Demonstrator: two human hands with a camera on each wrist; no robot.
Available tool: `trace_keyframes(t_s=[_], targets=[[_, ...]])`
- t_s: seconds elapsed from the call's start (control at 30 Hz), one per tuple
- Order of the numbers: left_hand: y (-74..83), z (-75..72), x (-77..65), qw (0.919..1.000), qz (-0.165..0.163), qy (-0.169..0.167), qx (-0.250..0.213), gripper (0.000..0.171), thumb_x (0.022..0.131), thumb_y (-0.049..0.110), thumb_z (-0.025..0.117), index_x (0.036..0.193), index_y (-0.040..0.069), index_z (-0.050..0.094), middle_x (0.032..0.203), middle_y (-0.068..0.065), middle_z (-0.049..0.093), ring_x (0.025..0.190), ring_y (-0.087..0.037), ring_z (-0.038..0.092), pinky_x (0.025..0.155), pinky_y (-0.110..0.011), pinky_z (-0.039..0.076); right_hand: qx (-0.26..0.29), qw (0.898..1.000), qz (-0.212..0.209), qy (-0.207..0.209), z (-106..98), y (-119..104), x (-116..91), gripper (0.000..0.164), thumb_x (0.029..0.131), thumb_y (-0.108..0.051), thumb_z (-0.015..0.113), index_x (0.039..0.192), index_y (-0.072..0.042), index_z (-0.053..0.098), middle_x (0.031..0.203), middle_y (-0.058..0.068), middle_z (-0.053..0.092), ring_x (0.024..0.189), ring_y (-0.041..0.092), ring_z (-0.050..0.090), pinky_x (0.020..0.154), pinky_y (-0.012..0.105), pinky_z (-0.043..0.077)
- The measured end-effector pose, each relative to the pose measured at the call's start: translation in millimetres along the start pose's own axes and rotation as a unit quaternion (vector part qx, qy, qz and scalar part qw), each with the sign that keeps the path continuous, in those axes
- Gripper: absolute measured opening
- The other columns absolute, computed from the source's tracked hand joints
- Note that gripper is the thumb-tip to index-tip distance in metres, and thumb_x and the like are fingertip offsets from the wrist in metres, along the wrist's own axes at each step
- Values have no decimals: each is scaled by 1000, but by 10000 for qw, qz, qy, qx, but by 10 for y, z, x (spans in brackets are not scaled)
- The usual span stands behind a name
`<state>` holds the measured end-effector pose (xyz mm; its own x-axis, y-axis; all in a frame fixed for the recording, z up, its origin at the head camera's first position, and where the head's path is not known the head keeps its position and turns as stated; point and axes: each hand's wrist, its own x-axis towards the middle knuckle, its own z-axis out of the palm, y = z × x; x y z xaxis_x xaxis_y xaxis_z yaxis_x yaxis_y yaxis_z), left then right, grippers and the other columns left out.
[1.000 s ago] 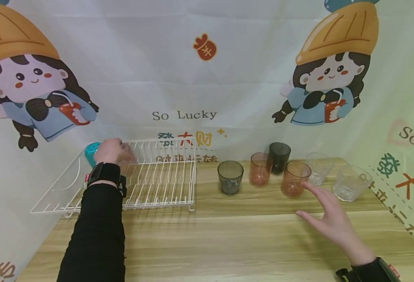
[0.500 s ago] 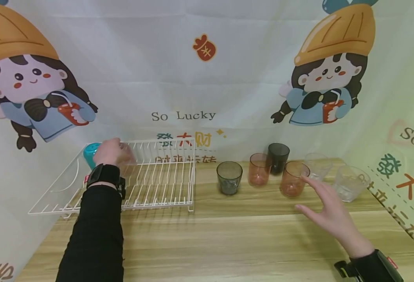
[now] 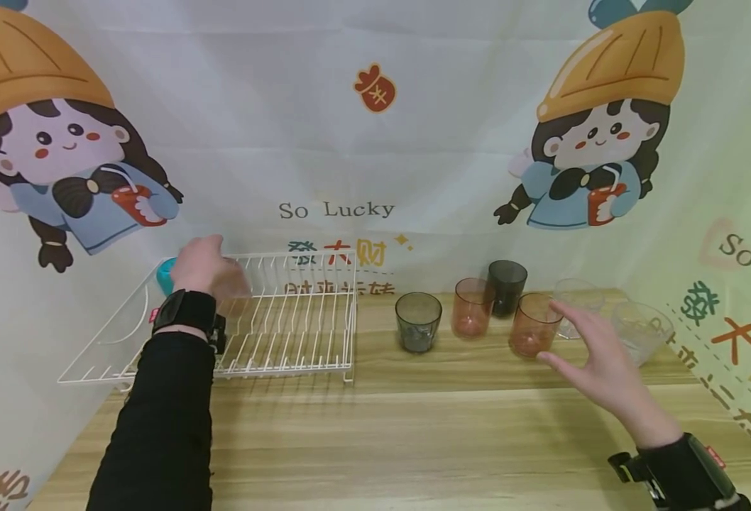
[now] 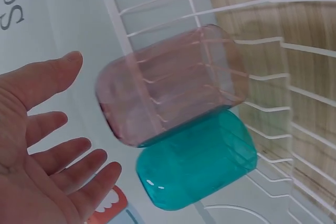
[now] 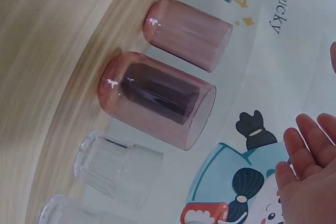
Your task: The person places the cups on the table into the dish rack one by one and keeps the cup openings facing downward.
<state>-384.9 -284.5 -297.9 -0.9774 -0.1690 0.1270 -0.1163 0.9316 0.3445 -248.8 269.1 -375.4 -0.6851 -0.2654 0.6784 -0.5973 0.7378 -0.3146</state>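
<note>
In the head view, my left hand [image 3: 199, 266] is over the back left of a white wire dish rack [image 3: 299, 368]. The left wrist view shows its fingers spread and apart from a pink glass [image 4: 170, 87], which leans upside down in the rack against a teal glass [image 4: 197, 161]. My right hand [image 3: 595, 358] is held with thumb and fingers parted, right beside the nearer pink glass [image 3: 530, 339] standing upright on the table. In the right wrist view this same pink glass [image 5: 113, 85] overlaps a dark glass behind it.
Another pink glass [image 3: 471, 316], a smoky grey glass [image 3: 417, 326] and a dark glass [image 3: 507, 284] stand left of and behind the right hand. Two clear glasses stand to the right, one [image 3: 642, 333] partly covered by that hand. A printed cloth [image 3: 446, 142] hangs behind the wooden table [image 3: 375, 440].
My left hand has lifted up off the pink glass in the rack, which stays there. My right hand has edged closer to the nearer pink glass on the table.
</note>
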Motion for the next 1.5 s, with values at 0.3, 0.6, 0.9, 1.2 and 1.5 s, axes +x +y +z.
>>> trace_keyframes(t_s=[0.3, 0.6, 0.9, 1.2, 1.5], targets=[[141, -93, -57, 9977, 378, 563, 30, 65, 84, 27, 68, 136, -2, 41, 129, -31, 47, 111, -50, 44, 88, -65, 42, -36, 9995, 269, -177, -24, 31, 33, 79, 69, -11, 81, 137, 0, 44, 131, 26, 51, 116, 45, 46, 95, 63, 35], [272, -209, -197, 9960, 659, 608, 60, 75, 82, 30, 69, 141, -2, 37, 135, -31, 43, 118, -51, 41, 90, -65, 40, -216, 9992, 265, -192, -9, 54, 89, 77, 69, -12, 81, 135, 3, 45, 130, 29, 50, 116, 47, 46, 95, 63, 35], [341, -254, -273, 9960, 841, 306, 80, 82, 82, 34, 69, 145, -1, 29, 141, -32, 36, 125, -51, 34, 95, -66, 36, -401, 9979, 355, -364, 7, 82, 159, 77, 69, -16, 82, 133, 6, 46, 129, 29, 51, 117, 46, 46, 95, 62, 35], [407, -287, -380, 9940, 1084, 130, -82, 86, 83, 33, 69, 148, 0, 24, 146, -31, 30, 131, -50, 28, 105, -64, 28, -530, 9972, 295, -426, 20, 117, 203, 77, 69, -18, 82, 132, 7, 45, 127, 30, 52, 115, 46, 46, 95, 62, 35], [472, -308, -470, 9919, 1257, -60, -196, 88, 83, 34, 70, 148, -1, 22, 148, -30, 27, 134, -49, 25, 108, -62, 25, -680, 9956, 364, -536, 19, 163, 217, 78, 70, -17, 82, 133, 9, 44, 130, 31, 49, 116, 47, 44, 97, 62, 34]])
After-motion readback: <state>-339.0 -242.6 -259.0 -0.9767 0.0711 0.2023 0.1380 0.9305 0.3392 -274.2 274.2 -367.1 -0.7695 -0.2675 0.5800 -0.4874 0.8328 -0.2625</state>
